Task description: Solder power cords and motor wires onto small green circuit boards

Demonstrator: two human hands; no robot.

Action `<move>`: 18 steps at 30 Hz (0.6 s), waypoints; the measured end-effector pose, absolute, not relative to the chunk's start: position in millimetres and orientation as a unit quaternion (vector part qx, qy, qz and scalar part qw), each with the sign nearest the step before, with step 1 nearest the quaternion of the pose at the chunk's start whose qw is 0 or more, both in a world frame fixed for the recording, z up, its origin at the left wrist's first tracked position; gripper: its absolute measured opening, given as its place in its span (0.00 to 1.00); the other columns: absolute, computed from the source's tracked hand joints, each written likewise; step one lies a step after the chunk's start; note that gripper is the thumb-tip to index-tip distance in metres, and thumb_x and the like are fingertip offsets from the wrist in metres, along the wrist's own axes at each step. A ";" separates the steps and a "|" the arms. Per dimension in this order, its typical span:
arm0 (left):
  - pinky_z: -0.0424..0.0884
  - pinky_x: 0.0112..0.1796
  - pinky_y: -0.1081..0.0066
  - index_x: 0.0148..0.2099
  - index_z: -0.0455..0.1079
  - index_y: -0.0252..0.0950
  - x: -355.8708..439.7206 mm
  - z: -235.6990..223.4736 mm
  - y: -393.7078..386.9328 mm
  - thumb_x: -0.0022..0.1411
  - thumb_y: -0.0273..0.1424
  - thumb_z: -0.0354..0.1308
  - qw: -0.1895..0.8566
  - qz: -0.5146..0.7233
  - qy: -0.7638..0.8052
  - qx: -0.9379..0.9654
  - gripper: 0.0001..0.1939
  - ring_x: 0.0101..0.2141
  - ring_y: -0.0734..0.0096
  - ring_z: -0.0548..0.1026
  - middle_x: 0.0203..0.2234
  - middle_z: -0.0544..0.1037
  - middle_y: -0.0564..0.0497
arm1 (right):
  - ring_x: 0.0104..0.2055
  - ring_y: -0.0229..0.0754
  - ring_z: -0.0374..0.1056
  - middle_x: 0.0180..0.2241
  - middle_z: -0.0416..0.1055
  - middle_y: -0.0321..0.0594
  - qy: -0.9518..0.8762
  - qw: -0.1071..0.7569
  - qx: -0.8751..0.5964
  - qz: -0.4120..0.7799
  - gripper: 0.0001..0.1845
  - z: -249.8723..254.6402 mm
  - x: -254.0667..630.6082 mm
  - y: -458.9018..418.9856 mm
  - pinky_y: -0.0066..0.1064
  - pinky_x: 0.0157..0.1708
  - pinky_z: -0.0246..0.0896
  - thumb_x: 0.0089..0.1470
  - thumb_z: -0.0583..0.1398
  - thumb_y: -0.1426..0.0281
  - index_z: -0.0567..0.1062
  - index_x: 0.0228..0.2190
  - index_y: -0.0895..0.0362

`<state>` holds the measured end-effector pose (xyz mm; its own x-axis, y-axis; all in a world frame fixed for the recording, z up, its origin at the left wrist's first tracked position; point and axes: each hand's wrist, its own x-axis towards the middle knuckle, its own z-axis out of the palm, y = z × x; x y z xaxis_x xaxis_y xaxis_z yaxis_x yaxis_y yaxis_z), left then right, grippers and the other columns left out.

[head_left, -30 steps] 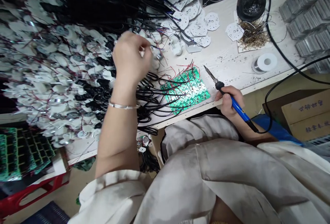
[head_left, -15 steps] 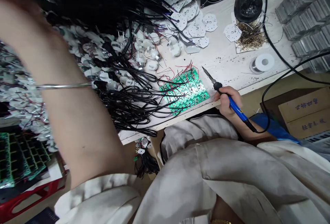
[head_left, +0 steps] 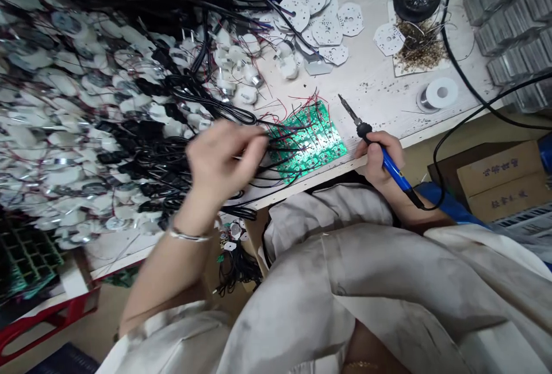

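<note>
1. Right hand (head_left: 382, 158): fingers clamped round the soldering iron (head_left: 395, 173), at the table's front edge. Iron's tip points up and left, right of the circuit panel, apart from it.
2. Left hand (head_left: 226, 158): motion-blurred, just left of the panel, above the black cables (head_left: 224, 108). Fingers curled, thumb reaching towards the forefinger. Can't tell if they meet or grip anything.
3. Green circuit panel (head_left: 313, 141): flat on the table (head_left: 366, 98), near the front edge, between the hands. Red wires (head_left: 313, 98) stick out at its far edge; black leads cross its face from the left.
4. Left of it: big heap of white parts (head_left: 64, 78) with thin red wires, black cables among them.
5. Beyond the panel: loose pile of white perforated plates (head_left: 328, 29).
6. Right side: solder spool (head_left: 440, 93) near the front edge, dark scraps (head_left: 418, 55) on a pad behind it, grey stacks (head_left: 513, 29) further right.
</note>
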<state>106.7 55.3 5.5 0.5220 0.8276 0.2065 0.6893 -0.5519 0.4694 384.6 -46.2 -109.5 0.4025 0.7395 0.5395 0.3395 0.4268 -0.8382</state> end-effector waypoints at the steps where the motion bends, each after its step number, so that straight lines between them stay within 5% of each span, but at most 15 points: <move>1: 0.69 0.36 0.66 0.42 0.78 0.39 112.4 -5.0 47.7 0.72 0.43 0.56 0.155 0.205 0.421 0.870 0.15 0.32 0.71 0.75 0.31 0.79 0.52 | 0.21 0.31 0.69 0.28 0.73 0.30 -0.524 0.658 -0.516 0.163 0.10 -108.6 385.1 -46.3 0.27 0.24 0.68 0.66 0.57 0.64 0.74 0.47 0.48; 7: 0.66 0.35 0.63 0.46 0.80 0.40 148.4 -37.5 26.9 0.74 0.43 0.51 0.062 0.142 0.359 0.920 0.18 0.32 0.63 0.77 0.32 0.81 0.47 | 0.29 0.35 0.70 0.32 0.70 0.35 -0.570 0.600 -0.548 0.123 0.12 -94.9 386.3 -38.1 0.33 0.35 0.73 0.67 0.56 0.60 0.74 0.47 0.48; 18: 0.68 0.35 0.69 0.47 0.79 0.41 175.4 -37.8 19.7 0.74 0.39 0.51 0.198 0.230 0.347 0.887 0.15 0.34 0.69 0.77 0.34 0.81 0.48 | 0.35 0.36 0.66 0.36 0.64 0.35 -0.679 0.505 -0.524 0.097 0.11 -88.2 375.8 -40.1 0.32 0.35 0.65 0.61 0.64 0.65 0.76 0.46 0.47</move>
<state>175.4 19.7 -37.8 0.6526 0.7076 0.2710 0.5253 -0.6802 0.5112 375.8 -40.1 -88.2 0.0583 0.8093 0.5845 0.6143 0.4325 -0.6600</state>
